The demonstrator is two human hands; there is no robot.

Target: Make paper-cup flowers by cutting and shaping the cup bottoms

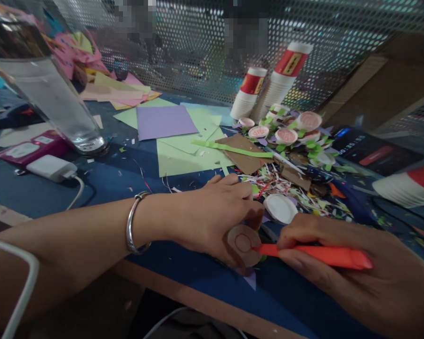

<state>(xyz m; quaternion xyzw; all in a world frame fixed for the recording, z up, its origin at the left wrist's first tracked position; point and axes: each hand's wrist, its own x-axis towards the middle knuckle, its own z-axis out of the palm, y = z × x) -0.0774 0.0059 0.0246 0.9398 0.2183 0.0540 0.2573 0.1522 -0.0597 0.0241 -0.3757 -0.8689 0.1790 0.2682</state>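
My left hand [229,207], with a silver bangle at the wrist, is closed around a small white paper disc piece [244,238], perhaps a cut cup bottom. A red ring is drawn on the disc's face, and bits of green and purple paper show at its edge. In my right hand [339,268] is an orange-red marker [321,255], its tip touching the disc beside the ring. A plain white round piece [281,208] lies just beyond my fingers. Further back sits a pile of similar pieces [286,135] with red drawings and green and purple paper.
Stacked paper cups [245,96] stand by the perforated metal panel [183,56]. Green and purple paper sheets [166,122] lie mid-table, with paper scraps [272,181] nearby. A glass water bottle [61,103] and a purple power bank [35,148] are left, a phone [374,150] right.
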